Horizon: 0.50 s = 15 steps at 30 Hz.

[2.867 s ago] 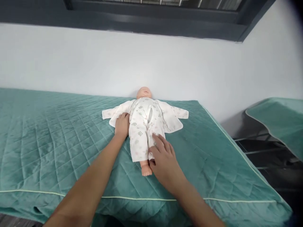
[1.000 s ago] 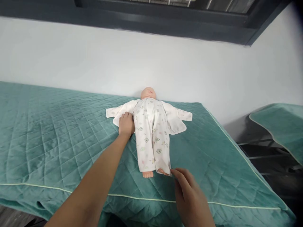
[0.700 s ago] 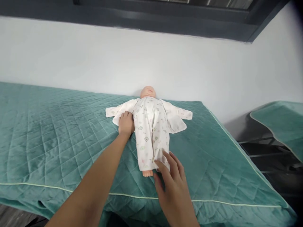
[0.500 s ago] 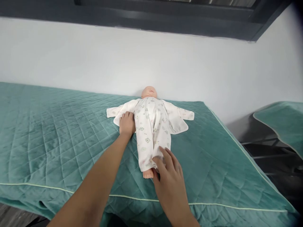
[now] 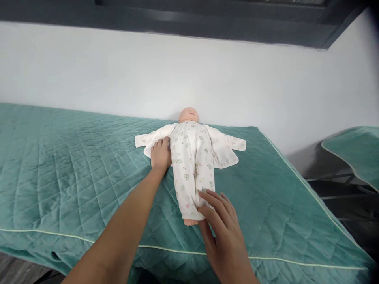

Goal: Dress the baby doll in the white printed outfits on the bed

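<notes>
From my end I saw a green quilted cover (image 5: 103, 165), stitched in diamonds, with pale piping (image 5: 278, 260) along its near and right edges; whether a bed or a table stood under it I could not tell. A doll (image 5: 188, 114) in patterned trousers (image 5: 194, 157) lay on its back there, head at the far edge, feet toward the near one. A white jacket (image 5: 223, 152) spread across the cover on both sides of its body, sleeves stretched outward.

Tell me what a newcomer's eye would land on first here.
Probably the doll in white, lying face up mid-picture on the green quilted cover, its head near the pale wall. Next, the left hand beside the doll's body, and the right hand at the lower end of a trouser leg.
</notes>
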Tool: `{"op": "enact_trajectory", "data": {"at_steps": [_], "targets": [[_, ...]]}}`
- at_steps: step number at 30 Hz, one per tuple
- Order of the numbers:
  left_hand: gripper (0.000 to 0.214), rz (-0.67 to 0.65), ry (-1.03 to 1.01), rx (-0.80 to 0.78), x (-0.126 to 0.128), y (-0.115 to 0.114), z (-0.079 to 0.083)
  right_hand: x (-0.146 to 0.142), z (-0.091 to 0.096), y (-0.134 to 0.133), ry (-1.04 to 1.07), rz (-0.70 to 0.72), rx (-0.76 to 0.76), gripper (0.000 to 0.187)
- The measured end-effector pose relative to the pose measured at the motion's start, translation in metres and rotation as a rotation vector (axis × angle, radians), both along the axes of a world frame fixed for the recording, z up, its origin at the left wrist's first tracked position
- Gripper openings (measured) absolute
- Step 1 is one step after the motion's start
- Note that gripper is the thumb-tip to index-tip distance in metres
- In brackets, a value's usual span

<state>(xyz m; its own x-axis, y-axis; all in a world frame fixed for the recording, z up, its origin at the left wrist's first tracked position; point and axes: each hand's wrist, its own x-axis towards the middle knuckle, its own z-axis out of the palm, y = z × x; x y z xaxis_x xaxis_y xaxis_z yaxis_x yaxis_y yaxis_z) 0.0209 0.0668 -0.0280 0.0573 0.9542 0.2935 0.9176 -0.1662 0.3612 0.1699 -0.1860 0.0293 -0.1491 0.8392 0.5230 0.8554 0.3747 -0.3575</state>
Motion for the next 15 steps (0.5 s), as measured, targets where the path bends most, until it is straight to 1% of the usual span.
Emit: {"op": "enact_trajectory", "data": {"at_steps": [2,4,6,8,10,12,14,15], "targets": [[0.04,-0.003,-0.014,0.007,0.0,0.0,0.0,0.002,-0.009,0.0,0.029,-0.008,-0.026,0.017],[0.034,-0.016,-0.001,-0.006,-0.001,0.001,0.0,0.004,-0.02,-0.001,0.067,-0.039,-0.031,0.014],[0.028,-0.022,0.024,-0.019,-0.001,0.002,0.0,0.005,-0.03,-0.006,0.11,-0.083,-0.027,0.012],[0.024,-0.019,0.043,-0.02,-0.001,0.003,0.0,0.007,-0.037,-0.014,0.151,-0.108,-0.04,0.014],[0.023,-0.016,0.054,-0.015,0.0,0.003,0.0,0.013,-0.037,-0.021,0.189,-0.093,-0.074,0.017],[0.022,-0.013,0.065,-0.012,0.0,0.003,0.0,0.026,-0.033,-0.02,0.236,-0.083,-0.112,0.017],[0.023,-0.014,0.073,-0.012,0.0,0.002,0.0,0.044,-0.029,-0.005,0.268,-0.123,-0.124,0.017],[0.023,-0.015,0.073,-0.012,0.0,0.002,0.001,0.055,-0.027,0.01,0.267,-0.163,-0.118,0.018]]}}
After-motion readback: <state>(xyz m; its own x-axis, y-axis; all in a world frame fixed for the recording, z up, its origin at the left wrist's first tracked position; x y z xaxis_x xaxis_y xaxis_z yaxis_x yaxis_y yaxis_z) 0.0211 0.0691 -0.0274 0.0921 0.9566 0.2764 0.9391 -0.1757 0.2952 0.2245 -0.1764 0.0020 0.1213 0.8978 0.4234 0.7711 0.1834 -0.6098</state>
